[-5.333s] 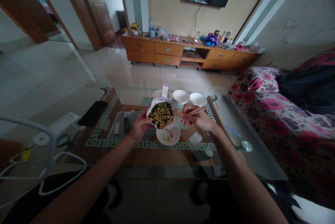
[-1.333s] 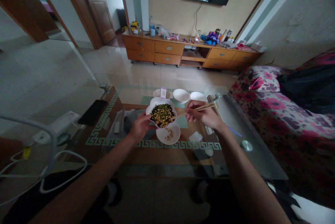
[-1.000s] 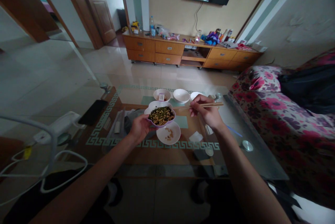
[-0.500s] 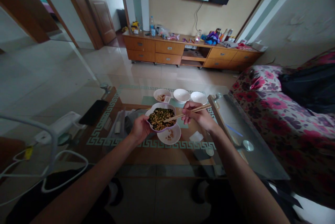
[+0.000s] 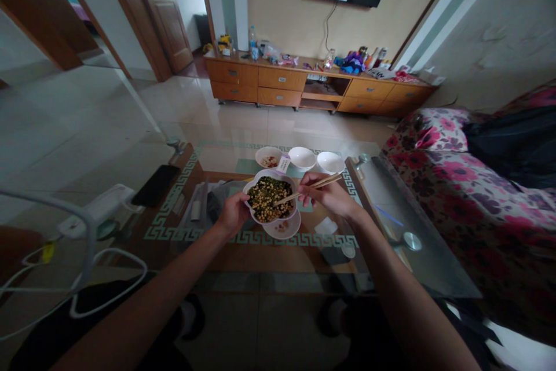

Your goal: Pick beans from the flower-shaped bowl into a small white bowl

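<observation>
Scalloped bowl (image 5: 290, 181), held over the middle of a glass tabletop (image 5: 269, 258) by a person seen from their own eye level. The left hand (image 5: 234, 213) grips its left rim, thumb over the edge; the right hand (image 5: 324, 193) is closed around a pair of chopsticks (image 5: 287, 198). A second ago the chopsticks lay nearly level beyond the bowl's right rim; now they slant down to the left with their tips among the beans (image 5: 264, 200), so both hands are working at the same spot. The bowl has also turned: its short handle (image 5: 283, 164), which bears a pale label, has swung to the right. The bowl now hides the far part of a round white dish (image 5: 293, 226) set toward the tabletop's near edge, where a few pale yellow beans lie. The light is dim and the tips are tiny, so whether they pinch a bean cannot be told.

The held bowl is smooth and white inside, lilac outside, with a wavy, petal-like outline. Its filling is grainy: small green, black and round yellow beans. The chopsticks are straight, slim and wood-coloured. Toward the tabletop's far edge stand three glossy white bowls (image 5: 303, 158) in a row; the leftmost holds reddish and whitish bits. A green key-pattern border (image 5: 325, 240) runs around the clear glass.
</observation>
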Demonstrator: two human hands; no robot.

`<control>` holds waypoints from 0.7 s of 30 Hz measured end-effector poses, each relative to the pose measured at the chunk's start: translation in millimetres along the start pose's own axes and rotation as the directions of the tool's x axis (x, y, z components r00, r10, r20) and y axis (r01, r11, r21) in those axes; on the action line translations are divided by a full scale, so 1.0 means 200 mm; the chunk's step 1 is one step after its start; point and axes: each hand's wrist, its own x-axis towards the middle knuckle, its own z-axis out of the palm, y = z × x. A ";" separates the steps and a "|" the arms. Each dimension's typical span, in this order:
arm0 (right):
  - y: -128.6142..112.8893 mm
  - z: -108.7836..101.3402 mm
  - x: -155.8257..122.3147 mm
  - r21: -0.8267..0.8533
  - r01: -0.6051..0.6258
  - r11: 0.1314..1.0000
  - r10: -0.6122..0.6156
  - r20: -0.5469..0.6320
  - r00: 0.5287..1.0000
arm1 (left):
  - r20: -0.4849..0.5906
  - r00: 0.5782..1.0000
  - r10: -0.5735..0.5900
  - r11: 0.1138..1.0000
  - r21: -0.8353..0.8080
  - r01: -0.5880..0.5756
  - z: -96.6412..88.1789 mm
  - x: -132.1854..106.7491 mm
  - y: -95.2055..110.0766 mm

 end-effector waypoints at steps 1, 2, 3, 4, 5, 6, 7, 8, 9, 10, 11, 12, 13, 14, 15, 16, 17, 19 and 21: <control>0.00 -0.01 0.00 -0.009 0.005 1.000 -0.005 -0.016 1.000 | -0.007 1.000 0.004 1.000 0.010 -0.004 0.00 0.00 0.00; 0.00 -0.02 0.00 -0.017 0.011 1.000 -0.012 -0.027 1.000 | -0.013 1.000 0.011 1.000 0.019 -0.011 0.00 0.00 0.00; 0.00 -0.03 0.00 -0.024 0.019 1.000 -0.020 -0.038 0.999 | -0.016 1.000 0.018 1.000 0.024 -0.018 0.00 0.00 0.00; -0.01 -0.03 0.00 -0.031 0.030 0.999 -0.031 -0.048 0.998 | -0.015 1.000 0.024 0.999 0.025 -0.024 0.00 -0.01 0.00; -0.01 -0.04 -0.01 -0.039 0.041 0.998 -0.043 -0.056 0.997 | -0.013 1.000 0.028 0.999 0.025 -0.027 0.00 -0.01 0.00; -0.03 -0.04 -0.01 -0.050 0.054 0.997 -0.057 -0.068 0.996 | -0.012 0.999 0.030 0.999 0.026 -0.030 0.00 -0.01 0.00; -0.04 -0.04 -0.02 -0.060 0.068 0.996 -0.073 -0.083 0.994 | -0.012 0.999 0.030 0.999 0.027 -0.030 0.00 -0.01 0.00; -0.05 -0.03 -0.02 -0.066 0.084 0.994 -0.090 -0.099 0.991 | -0.014 0.999 0.029 0.999 0.028 -0.029 0.00 -0.01 0.00; -0.06 -0.02 -0.03 -0.066 0.099 0.993 -0.106 -0.109 0.988 | -0.017 0.999 0.029 0.999 0.028 -0.029 0.01 -0.01 0.00; -0.07 0.01 -0.03 -0.056 0.114 0.992 -0.120 -0.117 0.986 | -0.019 0.999 0.031 0.999 0.027 -0.030 0.01 -0.01 0.00; -0.08 0.03 -0.03 -0.040 0.125 0.991 -0.129 -0.120 0.984 | -0.018 0.999 0.032 0.999 0.024 -0.031 0.01 -0.01 0.01; -0.09 0.06 -0.03 -0.018 0.130 0.991 -0.132 -0.110 0.985 | -0.016 0.999 0.033 0.999 0.019 -0.032 0.01 -0.01 0.01; -0.09 0.09 -0.03 0.006 0.129 0.992 -0.128 -0.092 0.988 | -0.013 0.999 0.035 0.999 0.015 -0.034 0.01 -0.01 0.01; -0.08 0.12 -0.03 0.030 0.122 0.992 -0.120 -0.068 0.990 | -0.009 0.999 0.036 0.999 0.014 -0.036 0.02 -0.01 0.01; -0.08 0.15 -0.03 0.050 0.115 0.992 -0.113 -0.043 0.993 | -0.006 0.999 0.036 0.999 0.014 -0.036 0.02 -0.02 0.01; -0.07 0.17 -0.02 0.064 0.109 0.992 -0.109 -0.016 0.994 | -0.005 0.999 0.037 0.999 0.014 -0.037 0.02 -0.02 0.01; -0.06 0.19 -0.02 0.069 0.109 0.992 -0.110 0.011 0.994 | -0.006 0.999 0.040 0.999 0.015 -0.039 0.02 -0.02 0.01; -0.05 0.20 -0.02 0.048 0.122 0.991 -0.124 0.046 0.991 | -0.008 0.999 0.044 0.999 0.015 -0.044 0.02 -0.02 0.01; -0.04 0.19 -0.02 -0.018 0.146 0.989 -0.144 0.057 0.988 | -0.010 0.999 0.051 0.999 0.012 -0.051 0.02 -0.02 0.01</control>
